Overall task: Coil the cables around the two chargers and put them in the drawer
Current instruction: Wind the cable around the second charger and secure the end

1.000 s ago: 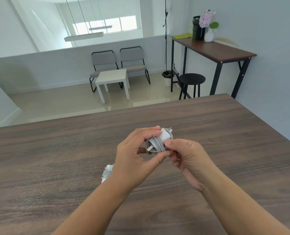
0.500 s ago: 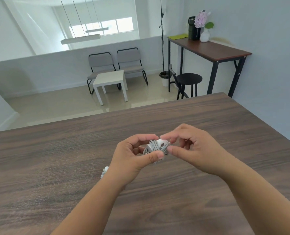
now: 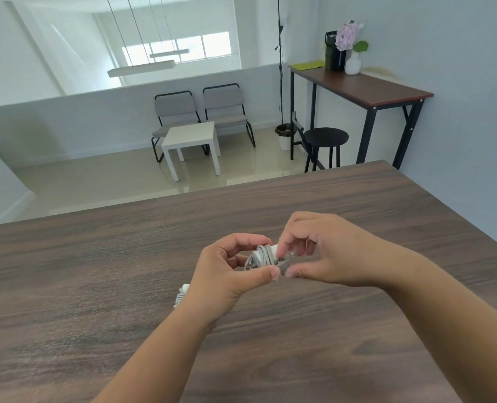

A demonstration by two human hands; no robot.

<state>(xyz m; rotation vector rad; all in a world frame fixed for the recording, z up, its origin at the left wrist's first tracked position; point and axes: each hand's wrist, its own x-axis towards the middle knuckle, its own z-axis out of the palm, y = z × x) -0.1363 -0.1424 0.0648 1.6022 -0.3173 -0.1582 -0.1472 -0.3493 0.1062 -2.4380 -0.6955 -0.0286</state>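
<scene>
A white charger (image 3: 264, 255) with its grey-white cable wound around it is held above the dark wooden table (image 3: 96, 286). My left hand (image 3: 227, 279) grips it between thumb and fingers. My right hand (image 3: 325, 251) pinches the cable end at the charger's right side. A second white charger (image 3: 181, 295) with coiled cable lies on the table, mostly hidden behind my left wrist. No drawer is in view.
The table's far edge runs across the middle of the view, its right edge close to a wall. Beyond it stand a black stool (image 3: 324, 141), a tall side table (image 3: 363, 88), a white low table (image 3: 192, 141) and two chairs.
My right hand moved from under the charger to above its right side and now pinches the cable end. The charger has turned a little in my left hand.
</scene>
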